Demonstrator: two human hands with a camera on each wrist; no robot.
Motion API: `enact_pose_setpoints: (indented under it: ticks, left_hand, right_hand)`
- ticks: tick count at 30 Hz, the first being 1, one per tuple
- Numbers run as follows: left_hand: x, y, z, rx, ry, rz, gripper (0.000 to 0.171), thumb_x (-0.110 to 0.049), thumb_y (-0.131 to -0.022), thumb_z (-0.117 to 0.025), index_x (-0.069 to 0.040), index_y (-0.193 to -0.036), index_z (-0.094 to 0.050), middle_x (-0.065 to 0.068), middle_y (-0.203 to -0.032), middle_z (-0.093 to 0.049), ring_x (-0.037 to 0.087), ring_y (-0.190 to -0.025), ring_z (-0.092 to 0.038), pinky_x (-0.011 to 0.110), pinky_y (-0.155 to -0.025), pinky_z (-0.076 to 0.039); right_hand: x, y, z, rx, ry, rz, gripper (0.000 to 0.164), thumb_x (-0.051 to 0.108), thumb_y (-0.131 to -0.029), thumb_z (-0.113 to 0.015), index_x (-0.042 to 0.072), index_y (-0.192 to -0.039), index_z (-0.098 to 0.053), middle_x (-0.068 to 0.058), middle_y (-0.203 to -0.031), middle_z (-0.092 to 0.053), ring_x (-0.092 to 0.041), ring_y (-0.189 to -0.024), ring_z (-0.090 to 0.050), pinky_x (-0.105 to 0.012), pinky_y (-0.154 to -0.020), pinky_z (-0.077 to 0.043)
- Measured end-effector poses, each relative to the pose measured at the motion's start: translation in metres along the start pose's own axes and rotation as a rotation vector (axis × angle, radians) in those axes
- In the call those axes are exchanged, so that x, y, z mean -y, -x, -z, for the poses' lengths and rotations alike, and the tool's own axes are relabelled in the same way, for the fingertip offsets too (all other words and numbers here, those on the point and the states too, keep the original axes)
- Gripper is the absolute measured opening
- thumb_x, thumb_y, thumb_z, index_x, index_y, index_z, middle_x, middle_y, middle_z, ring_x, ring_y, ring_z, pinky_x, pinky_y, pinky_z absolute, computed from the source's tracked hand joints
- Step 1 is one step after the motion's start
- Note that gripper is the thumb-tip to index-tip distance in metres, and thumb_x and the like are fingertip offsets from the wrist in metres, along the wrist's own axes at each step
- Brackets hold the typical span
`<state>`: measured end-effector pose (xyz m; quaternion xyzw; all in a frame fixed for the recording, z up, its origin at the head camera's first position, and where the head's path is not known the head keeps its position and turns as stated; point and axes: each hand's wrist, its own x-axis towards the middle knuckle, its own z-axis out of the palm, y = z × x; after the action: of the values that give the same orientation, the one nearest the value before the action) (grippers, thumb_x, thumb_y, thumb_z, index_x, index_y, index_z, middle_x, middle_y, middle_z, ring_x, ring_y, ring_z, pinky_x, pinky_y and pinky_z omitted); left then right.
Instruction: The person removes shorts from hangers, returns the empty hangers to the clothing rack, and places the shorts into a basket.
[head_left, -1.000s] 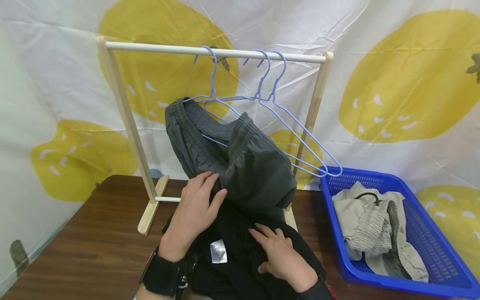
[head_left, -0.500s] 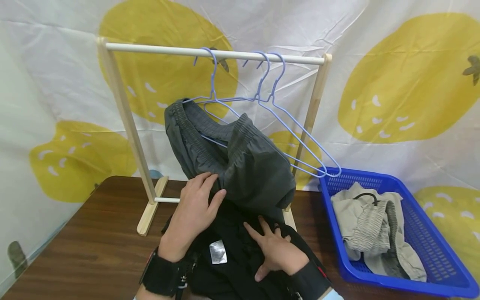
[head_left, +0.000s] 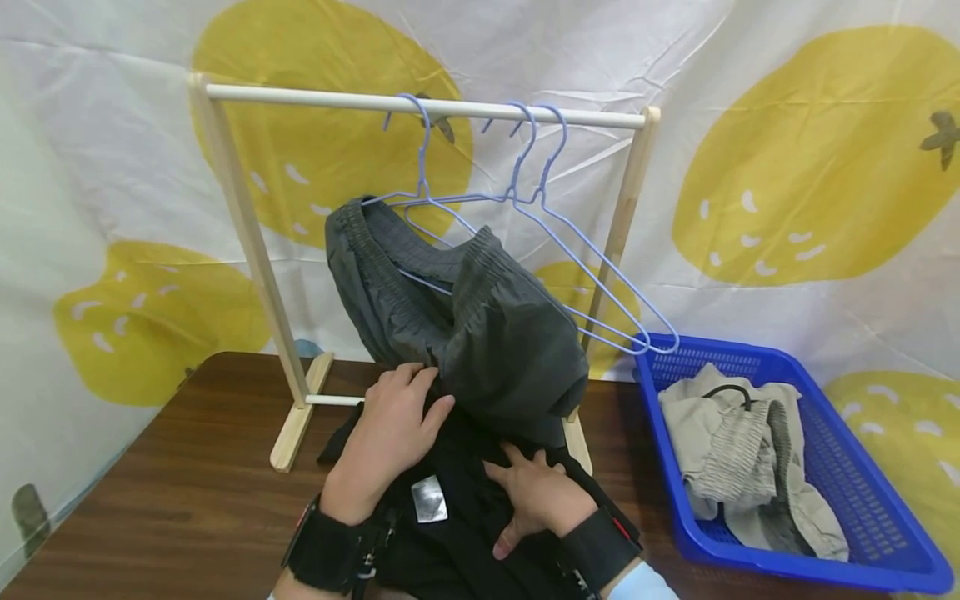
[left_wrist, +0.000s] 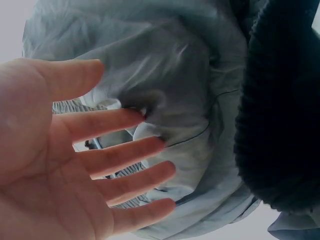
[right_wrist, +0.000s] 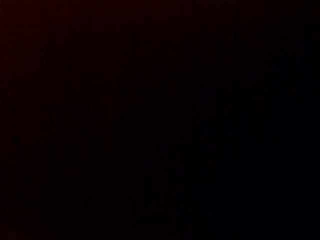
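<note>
Grey elastic-waist pants (head_left: 517, 350) hang tilted on a blue wire hanger (head_left: 425, 158), their waistband gaping. My left hand (head_left: 393, 429) is at the lower front of them, fingertips overlapping the cloth. In the left wrist view that hand (left_wrist: 65, 155) shows its palm, with fingers apart and extended in front of the grey fabric. Below lies a black garment (head_left: 465, 533) with a silvery tag (head_left: 430, 500). Fingers spread, my right hand (head_left: 543, 500) rests on this black cloth. The right wrist view is almost wholly black.
A wooden rack (head_left: 247, 225) with a white rod (head_left: 315, 97) stands on the brown table (head_left: 165, 483). Two bare blue hangers (head_left: 592, 258) hang at its right. To the right, a blue basket (head_left: 892, 508) holds a beige garment (head_left: 738, 458).
My right hand has moved left across the black garment, its thumb reaching farther out. The left hand has dropped slightly; the black cloth has shifted a little. The pants stay on the hanger.
</note>
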<state>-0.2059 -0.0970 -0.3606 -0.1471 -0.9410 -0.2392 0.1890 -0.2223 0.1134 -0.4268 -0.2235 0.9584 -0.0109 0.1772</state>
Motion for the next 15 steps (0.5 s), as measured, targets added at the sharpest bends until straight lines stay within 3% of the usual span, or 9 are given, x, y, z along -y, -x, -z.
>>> enact_pose_setpoints:
  ticks: [5, 15]
  left_hand:
    - [-0.0014, 0.0016, 0.0002, 0.072, -0.015, 0.036, 0.046, -0.027, -0.104, -0.063, 0.007, -0.135, -0.061, 0.029, -0.137, -0.057, 0.048, -0.125, -0.054, 0.063, -0.103, -0.044]
    - [-0.0026, 0.0024, 0.0000, 0.060, -0.015, 0.009, 0.045, -0.025, -0.103, -0.065, 0.008, -0.132, -0.062, 0.030, -0.135, -0.058, 0.049, -0.123, -0.055, 0.063, -0.102, -0.045]
  right_hand:
    - [0.0016, 0.0000, -0.0016, -0.077, -0.008, 0.048, 0.104, 0.053, -0.057, -0.098, 0.024, -0.147, -0.055, -0.014, -0.153, -0.044, -0.059, -0.130, -0.046, -0.068, -0.090, -0.050]
    - [0.0091, 0.0049, -0.0056, -0.157, -0.042, 0.062, 0.073, 0.038, -0.061, -0.100, 0.015, -0.125, -0.074, -0.012, -0.129, -0.057, -0.060, -0.119, -0.053, -0.064, -0.084, -0.055]
